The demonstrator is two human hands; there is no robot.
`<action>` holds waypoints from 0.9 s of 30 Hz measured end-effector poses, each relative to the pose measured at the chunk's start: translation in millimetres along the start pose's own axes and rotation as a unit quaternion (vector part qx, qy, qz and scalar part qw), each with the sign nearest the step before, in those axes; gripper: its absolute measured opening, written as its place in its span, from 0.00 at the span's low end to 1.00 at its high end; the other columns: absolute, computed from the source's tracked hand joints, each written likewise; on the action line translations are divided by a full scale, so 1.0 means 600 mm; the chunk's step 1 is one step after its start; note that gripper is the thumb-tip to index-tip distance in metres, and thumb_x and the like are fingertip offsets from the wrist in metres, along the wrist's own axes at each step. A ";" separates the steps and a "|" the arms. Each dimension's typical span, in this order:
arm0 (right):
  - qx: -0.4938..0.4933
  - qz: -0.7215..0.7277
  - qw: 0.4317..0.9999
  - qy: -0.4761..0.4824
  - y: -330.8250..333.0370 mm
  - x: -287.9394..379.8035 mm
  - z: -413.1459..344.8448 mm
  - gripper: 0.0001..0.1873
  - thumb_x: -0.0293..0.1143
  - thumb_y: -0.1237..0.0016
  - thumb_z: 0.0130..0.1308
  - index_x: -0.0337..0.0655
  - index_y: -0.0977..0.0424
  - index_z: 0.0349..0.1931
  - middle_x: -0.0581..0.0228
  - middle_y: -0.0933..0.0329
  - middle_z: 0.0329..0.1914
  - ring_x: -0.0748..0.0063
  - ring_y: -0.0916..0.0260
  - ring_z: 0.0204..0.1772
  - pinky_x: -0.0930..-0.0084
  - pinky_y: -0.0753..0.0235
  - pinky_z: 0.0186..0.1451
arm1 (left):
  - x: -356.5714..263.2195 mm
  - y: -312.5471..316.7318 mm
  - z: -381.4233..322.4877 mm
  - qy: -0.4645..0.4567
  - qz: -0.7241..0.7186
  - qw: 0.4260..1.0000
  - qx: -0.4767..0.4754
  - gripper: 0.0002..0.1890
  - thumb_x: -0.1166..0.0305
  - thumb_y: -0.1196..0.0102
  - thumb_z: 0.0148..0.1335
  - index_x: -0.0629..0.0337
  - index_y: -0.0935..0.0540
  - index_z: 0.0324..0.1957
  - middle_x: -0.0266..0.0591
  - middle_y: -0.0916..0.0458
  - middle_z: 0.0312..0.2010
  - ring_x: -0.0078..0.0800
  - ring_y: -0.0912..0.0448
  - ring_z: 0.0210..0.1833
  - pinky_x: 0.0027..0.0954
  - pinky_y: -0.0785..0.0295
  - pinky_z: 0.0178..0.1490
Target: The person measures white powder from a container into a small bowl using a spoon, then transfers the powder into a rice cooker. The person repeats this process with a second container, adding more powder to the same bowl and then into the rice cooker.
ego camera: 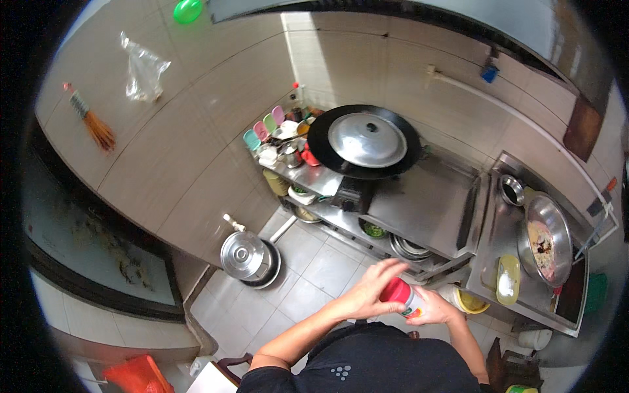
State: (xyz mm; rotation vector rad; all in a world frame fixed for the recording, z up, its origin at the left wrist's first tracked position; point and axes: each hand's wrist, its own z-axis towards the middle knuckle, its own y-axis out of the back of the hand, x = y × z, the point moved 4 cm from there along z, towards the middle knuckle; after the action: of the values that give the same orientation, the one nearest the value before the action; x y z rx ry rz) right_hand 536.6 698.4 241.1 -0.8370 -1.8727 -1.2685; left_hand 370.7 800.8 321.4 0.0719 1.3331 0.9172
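In front of my dark shirt I hold a jar with a red lid, tilted to the left. My right hand wraps around its pale body, which bears a coloured label. My left hand is at the lid, with the thumb along its lower side and the fingers stretched over the top. To the right, a large steel bowl holds pinkish food with a dark patch in it. Beside that bowl lies a yellow-green oblong container with white contents.
A wok under a domed metal lid sits on the stove. Seasoning containers crowd the corner. Below the steel counter are shelves with bowls. A lidded pot stands on the floor at left; a yellow-rimmed bucket is under the sink counter.
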 end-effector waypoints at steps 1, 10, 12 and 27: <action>0.008 -0.023 1.000 -0.004 -0.016 0.015 0.025 0.48 0.46 0.35 0.37 0.39 0.42 0.60 0.50 0.29 0.52 0.54 0.30 0.54 0.65 0.31 0.56 | 0.030 0.015 -0.022 0.127 -0.008 0.991 0.037 0.30 0.54 0.42 0.55 0.59 0.32 0.56 0.54 0.32 0.50 0.50 0.30 0.52 0.43 0.32 0.52; 0.167 -0.053 0.985 0.008 -0.094 0.109 0.210 0.48 0.44 0.35 0.38 0.41 0.44 0.61 0.52 0.30 0.54 0.55 0.32 0.56 0.65 0.33 0.57 | 0.115 0.161 -0.149 0.142 0.005 0.981 -0.134 0.32 0.55 0.39 0.52 0.56 0.32 0.58 0.54 0.33 0.53 0.46 0.32 0.55 0.40 0.35 0.57; 0.195 -0.052 0.979 0.030 -0.106 0.121 0.249 0.48 0.43 0.35 0.39 0.41 0.45 0.62 0.52 0.31 0.54 0.55 0.32 0.56 0.65 0.32 0.57 | 0.146 0.164 -0.170 0.292 -0.038 0.954 -0.053 0.34 0.53 0.39 0.51 0.56 0.33 0.58 0.52 0.30 0.48 0.44 0.28 0.50 0.37 0.32 0.53; 0.500 0.132 0.856 0.013 -0.182 0.121 0.522 0.33 0.35 0.32 0.34 0.39 0.30 0.45 0.65 0.25 0.41 0.72 0.28 0.45 0.72 0.28 0.51 | 0.285 0.269 -0.184 0.159 0.088 0.955 -0.233 0.22 0.54 0.40 0.49 0.55 0.24 0.43 0.42 0.32 0.29 0.40 0.26 0.28 0.36 0.28 0.31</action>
State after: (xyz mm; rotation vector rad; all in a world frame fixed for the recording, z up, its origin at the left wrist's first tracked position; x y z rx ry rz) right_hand 345.9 969.2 167.0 -0.4461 -1.9454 -0.0350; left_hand 184.0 962.1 239.8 -0.3400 1.3841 1.4195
